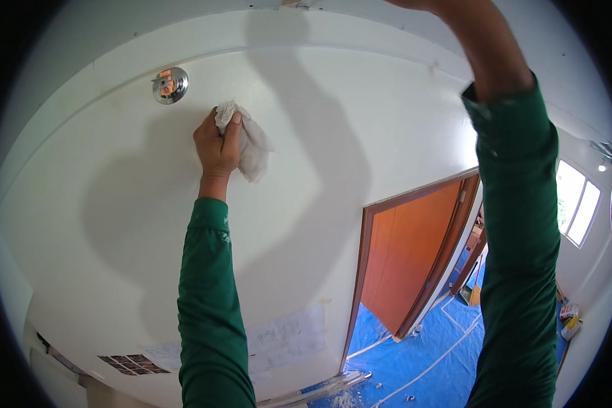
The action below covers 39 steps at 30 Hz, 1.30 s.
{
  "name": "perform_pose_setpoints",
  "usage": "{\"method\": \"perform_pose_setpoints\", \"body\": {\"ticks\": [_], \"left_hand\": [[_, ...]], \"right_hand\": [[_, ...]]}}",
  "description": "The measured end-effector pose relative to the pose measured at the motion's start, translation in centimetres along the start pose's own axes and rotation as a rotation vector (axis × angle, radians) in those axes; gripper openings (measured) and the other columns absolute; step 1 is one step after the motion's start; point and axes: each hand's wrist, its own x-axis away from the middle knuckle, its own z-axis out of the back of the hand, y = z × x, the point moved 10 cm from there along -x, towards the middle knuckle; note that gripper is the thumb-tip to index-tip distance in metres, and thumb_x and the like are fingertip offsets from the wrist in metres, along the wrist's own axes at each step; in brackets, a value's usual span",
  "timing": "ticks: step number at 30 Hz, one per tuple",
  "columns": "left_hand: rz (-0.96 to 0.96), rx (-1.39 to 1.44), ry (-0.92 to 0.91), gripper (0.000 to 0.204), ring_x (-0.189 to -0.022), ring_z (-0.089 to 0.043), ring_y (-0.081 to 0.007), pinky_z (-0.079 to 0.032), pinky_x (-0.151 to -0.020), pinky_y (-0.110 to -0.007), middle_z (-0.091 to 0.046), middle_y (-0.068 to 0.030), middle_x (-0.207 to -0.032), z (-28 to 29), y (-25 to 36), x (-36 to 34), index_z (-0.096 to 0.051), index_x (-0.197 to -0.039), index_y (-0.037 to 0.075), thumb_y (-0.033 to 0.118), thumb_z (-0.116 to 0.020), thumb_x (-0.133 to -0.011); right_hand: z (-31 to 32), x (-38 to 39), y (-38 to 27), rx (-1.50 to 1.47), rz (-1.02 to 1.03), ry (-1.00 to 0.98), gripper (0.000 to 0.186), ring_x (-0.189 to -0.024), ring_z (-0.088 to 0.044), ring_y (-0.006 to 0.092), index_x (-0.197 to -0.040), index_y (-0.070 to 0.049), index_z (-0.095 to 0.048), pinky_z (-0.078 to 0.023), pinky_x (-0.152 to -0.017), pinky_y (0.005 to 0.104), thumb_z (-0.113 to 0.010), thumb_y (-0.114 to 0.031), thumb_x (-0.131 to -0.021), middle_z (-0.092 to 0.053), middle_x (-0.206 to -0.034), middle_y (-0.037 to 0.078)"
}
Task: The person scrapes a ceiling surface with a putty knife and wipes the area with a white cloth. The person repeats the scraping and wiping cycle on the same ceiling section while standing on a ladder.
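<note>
My left hand (217, 144) is raised in front of the white wall (306, 224), its fingers closed round a crumpled white rag (254, 151). The rag's loose end hangs down to the right of my thumb. Up and to the left of this hand, a round chrome fixture (171, 85) is set in the wall. My right arm reaches up past the top edge toward the ceiling (360, 20). Only a sliver of my right hand (415, 3) shows there, and its fingers are out of the picture. Dark shadows of my arms fall across the wall.
An orange-brown door (411, 248) stands in a wooden frame at the lower right. Blue sheeting (421, 360) covers the floor. Paper sheets (289, 338) are stuck low on the wall. Farther right are a broom (475, 294), paint cans (571, 326) and a bright window (578, 204).
</note>
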Motion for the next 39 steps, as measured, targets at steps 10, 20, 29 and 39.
{"method": "perform_pose_setpoints", "body": {"ticks": [10,20,29,39], "left_hand": [[0.006,-0.013,-0.009,0.024,-0.068,-0.066,-0.0250,-0.053,-0.067,-0.036,-0.068,-0.0110,-0.076,0.1,0.3,-0.1,-0.069,-0.092,0.002,0.024,-0.064,-0.100],[0.014,-0.027,-0.009,0.025,-0.068,-0.066,-0.0242,-0.053,-0.066,-0.035,-0.070,-0.0108,-0.078,0.1,-0.1,0.0,-0.069,-0.092,0.002,0.026,-0.065,-0.100],[0.003,0.006,-0.012,0.024,-0.068,-0.067,-0.0227,-0.053,-0.065,-0.035,-0.070,-0.0107,-0.077,0.1,0.0,0.1,-0.070,-0.093,0.002,0.024,-0.065,-0.100],[-0.015,-0.019,-0.002,0.025,-0.066,-0.066,-0.0227,-0.053,-0.065,-0.035,-0.069,-0.0103,-0.076,0.0,0.0,-0.1,-0.069,-0.092,0.002,0.025,-0.065,-0.101]], "right_hand": [[-0.9,-0.7,-1.0,0.010,0.073,0.011,0.026,-0.089,-0.076,0.0431,-0.091,0.011,-0.075,-0.060,-0.078,0.0496,-0.066,-0.013,-0.092,-0.074,-0.088,0.030],[-1.2,-1.2,-0.8,0.099,0.102,0.139,0.019,-0.084,-0.076,0.0367,-0.086,0.004,-0.078,-0.060,-0.077,0.0464,-0.066,-0.009,-0.091,-0.076,-0.090,0.028],[-1.9,-1.9,-1.7,0.085,-0.003,-0.001,0.025,-0.094,-0.075,0.0439,-0.103,0.011,-0.075,-0.059,-0.083,0.0490,-0.064,-0.010,-0.093,-0.074,-0.103,0.032],[-3.0,-2.6,0.3,0.067,-0.053,0.006,0.026,-0.095,-0.075,0.0423,-0.106,0.006,-0.077,-0.059,-0.085,0.0485,-0.064,-0.013,-0.095,-0.076,-0.109,0.029]]}}
